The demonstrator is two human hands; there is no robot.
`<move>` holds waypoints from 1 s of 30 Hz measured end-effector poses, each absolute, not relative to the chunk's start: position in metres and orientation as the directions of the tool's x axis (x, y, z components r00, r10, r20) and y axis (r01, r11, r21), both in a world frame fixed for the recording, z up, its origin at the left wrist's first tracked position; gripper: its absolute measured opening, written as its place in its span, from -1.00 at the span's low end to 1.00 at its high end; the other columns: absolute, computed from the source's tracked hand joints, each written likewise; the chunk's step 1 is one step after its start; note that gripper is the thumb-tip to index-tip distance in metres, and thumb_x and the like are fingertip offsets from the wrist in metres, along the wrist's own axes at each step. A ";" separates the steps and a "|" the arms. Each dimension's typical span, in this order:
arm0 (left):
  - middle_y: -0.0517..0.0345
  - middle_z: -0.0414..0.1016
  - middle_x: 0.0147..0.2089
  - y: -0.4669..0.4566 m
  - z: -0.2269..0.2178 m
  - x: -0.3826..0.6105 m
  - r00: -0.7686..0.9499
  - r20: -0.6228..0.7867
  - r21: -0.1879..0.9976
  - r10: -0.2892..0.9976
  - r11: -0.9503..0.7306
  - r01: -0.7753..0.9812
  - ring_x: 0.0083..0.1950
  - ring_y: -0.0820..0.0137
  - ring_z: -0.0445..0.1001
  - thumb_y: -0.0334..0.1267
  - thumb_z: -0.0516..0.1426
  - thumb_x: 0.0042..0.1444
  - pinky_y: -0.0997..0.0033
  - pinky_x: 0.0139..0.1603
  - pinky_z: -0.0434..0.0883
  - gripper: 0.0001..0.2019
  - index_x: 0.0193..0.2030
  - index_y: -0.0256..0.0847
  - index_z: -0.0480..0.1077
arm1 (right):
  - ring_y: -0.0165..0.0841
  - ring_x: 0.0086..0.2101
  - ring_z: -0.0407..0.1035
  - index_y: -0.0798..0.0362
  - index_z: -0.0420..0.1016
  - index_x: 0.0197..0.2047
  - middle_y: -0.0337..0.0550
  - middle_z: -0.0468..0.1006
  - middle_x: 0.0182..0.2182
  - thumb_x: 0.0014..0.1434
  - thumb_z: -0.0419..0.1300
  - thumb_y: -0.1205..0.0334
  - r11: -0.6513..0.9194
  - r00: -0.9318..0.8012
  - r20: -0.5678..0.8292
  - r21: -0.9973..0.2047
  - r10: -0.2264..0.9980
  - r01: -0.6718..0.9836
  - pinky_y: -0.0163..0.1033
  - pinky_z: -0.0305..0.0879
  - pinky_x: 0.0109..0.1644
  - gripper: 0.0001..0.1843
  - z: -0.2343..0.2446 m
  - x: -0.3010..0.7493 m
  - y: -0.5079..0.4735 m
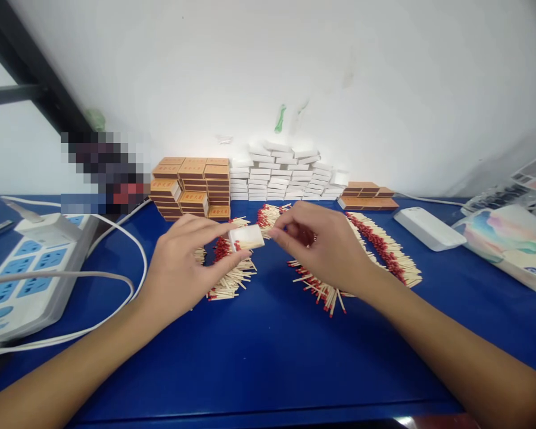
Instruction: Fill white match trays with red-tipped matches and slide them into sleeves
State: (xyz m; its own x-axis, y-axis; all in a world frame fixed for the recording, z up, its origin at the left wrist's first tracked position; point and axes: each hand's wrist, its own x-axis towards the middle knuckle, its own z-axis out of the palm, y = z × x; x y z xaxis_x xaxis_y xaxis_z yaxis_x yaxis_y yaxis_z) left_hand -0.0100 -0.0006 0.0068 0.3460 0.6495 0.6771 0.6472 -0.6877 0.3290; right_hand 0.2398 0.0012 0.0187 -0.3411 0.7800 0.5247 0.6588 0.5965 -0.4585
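Observation:
My left hand (185, 262) pinches a small white matchbox tray (247, 237) between thumb and fingers, a little above the blue table (259, 357). A few red-tipped matches show inside the tray. My right hand (324, 244) is curled just right of the tray, fingertips pinched together at its open end; what they hold is hidden. Loose red-tipped matches (384, 244) lie in heaps under and around both hands.
Stacked brown matchbox sleeves (190, 186) and white inner trays (281, 173) line the wall, with a few more brown boxes (368, 195) to the right. A power strip (27, 268) with white cables lies at left. A white device (429, 227) and a colourful pouch (509, 244) sit at right.

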 end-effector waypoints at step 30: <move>0.19 0.69 -0.10 0.000 0.009 -0.011 0.230 0.696 0.341 0.681 -0.594 0.728 -0.05 0.27 0.59 -0.06 0.39 0.15 0.25 0.02 0.50 -0.72 -0.03 -0.07 0.62 | -0.17 -0.15 0.34 0.11 0.60 -0.16 -0.05 0.51 -0.27 0.31 0.23 0.39 0.601 -0.487 0.426 -0.188 0.763 0.777 -0.10 0.25 -0.02 -0.89 -0.029 0.234 0.041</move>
State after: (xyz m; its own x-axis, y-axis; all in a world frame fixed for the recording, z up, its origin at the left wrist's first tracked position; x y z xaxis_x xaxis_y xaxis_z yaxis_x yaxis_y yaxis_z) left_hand -0.0105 0.0002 0.0086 0.2296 0.6808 0.6956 0.7285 -0.5941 0.3410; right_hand 0.2344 0.0411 -0.0286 -0.4869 0.7626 0.4259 0.7769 0.6010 -0.1879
